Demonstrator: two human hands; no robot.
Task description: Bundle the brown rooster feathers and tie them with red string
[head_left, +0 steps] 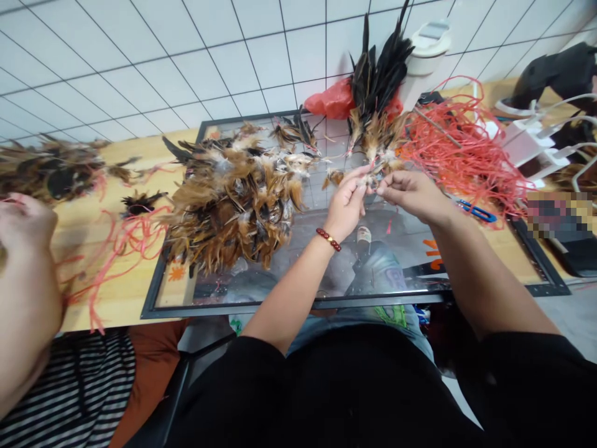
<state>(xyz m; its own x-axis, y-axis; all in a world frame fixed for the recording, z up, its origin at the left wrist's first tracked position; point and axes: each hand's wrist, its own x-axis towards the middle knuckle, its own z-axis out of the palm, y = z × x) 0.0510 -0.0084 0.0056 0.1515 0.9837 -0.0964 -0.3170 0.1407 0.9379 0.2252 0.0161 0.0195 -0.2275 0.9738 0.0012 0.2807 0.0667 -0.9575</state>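
My left hand [346, 204], a beaded bracelet at its wrist, pinches a small feather bunch [369, 179] above the glass panel. Meeting it from the right, my right hand [413, 191] has thumb and fingertips pressed together at the same bunch. A bit of red string seems to show at the fingers; the fine detail is blurred. Just beyond my hands, brown feathers [373, 138] lie below tall black feathers [380, 71]. To the left spreads a large heap of brown feathers [237, 211].
A tangle of pink plastic string [459, 152] lies right, with a blue cutter [476, 210] beside it. A red plastic bag [332, 99] and white container [428, 53] stand behind. The glass panel has a black frame [280, 306]. At left is a co-worker's arm [28, 267].
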